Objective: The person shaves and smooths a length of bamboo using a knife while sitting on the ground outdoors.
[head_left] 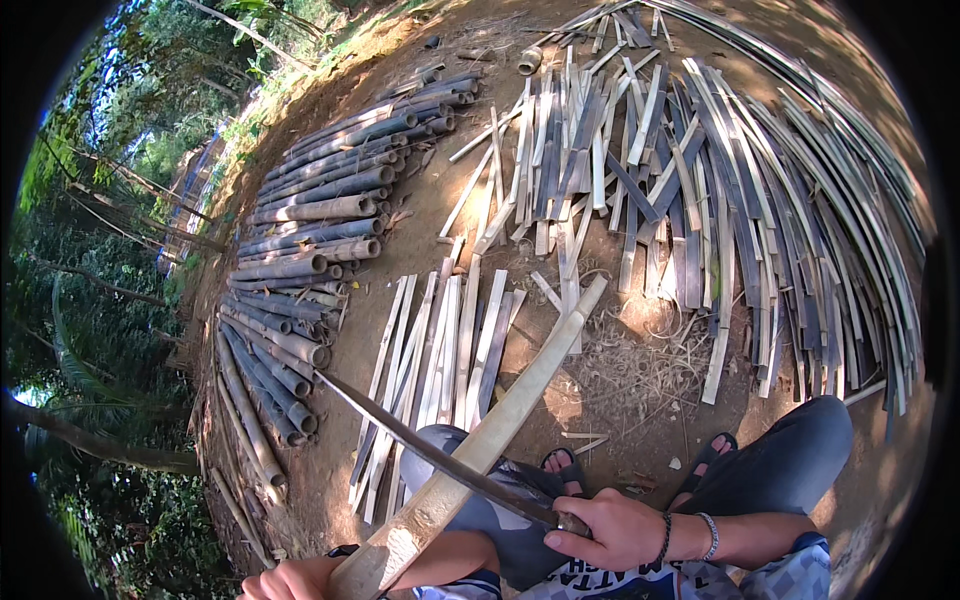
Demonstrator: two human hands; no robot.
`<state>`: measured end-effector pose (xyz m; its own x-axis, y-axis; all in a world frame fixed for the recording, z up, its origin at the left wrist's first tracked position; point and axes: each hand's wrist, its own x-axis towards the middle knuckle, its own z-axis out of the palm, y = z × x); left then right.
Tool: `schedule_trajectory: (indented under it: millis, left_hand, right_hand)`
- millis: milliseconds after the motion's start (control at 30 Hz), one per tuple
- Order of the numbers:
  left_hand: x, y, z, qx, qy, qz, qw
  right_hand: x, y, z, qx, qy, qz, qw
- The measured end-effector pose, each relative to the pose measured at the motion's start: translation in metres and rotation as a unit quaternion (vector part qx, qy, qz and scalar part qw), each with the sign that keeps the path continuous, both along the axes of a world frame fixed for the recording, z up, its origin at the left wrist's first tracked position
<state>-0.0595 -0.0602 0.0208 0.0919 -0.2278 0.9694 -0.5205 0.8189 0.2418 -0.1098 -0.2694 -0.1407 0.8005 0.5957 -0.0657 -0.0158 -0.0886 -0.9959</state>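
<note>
My right hand [615,530] is closed round the short handle of a machete. The long, dark machete blade [395,428] points up and to the left. It crosses over a pale split bamboo strip [525,395] that slants across my lap; whether its edge touches the strip I cannot tell. At the lower edge, partly cut off, my left hand [285,581] grips the strip's near end, its fingers curled. The strip's far end rises above the ground between my knees. A beaded bracelet and a chain circle my right wrist.
Whole bamboo poles [320,208] lie stacked at left. Cut strips [455,345] lie just beyond my left knee, with larger heaps of strips [790,240] at far right. Thin shavings [650,365] litter the dirt before my sandalled feet. Trees [95,300] border the left side.
</note>
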Motion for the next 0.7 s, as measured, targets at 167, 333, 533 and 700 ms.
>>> schedule_trajectory:
  millis: [167, 333, 533, 700]
  left_hand:
    - [0.002, 0.000, 0.001, 0.005, 0.002, -0.009, 1.000]
    - [-0.002, 0.001, -0.001, 0.003, 0.015, 0.014, 1.000]
    - [0.002, 0.007, -0.001, 0.000, 0.015, 0.009, 1.000]
    - [0.001, 0.008, -0.003, -0.005, 0.014, 0.002, 1.000]
  right_hand:
    - [0.017, -0.004, -0.033, -0.048, 0.025, -0.033, 0.998]
    - [0.010, -0.004, -0.023, -0.027, 0.005, -0.051, 0.998]
    - [0.018, -0.002, -0.046, -0.061, 0.011, -0.059, 0.996]
    - [0.016, -0.006, -0.024, -0.082, -0.008, -0.019, 0.996]
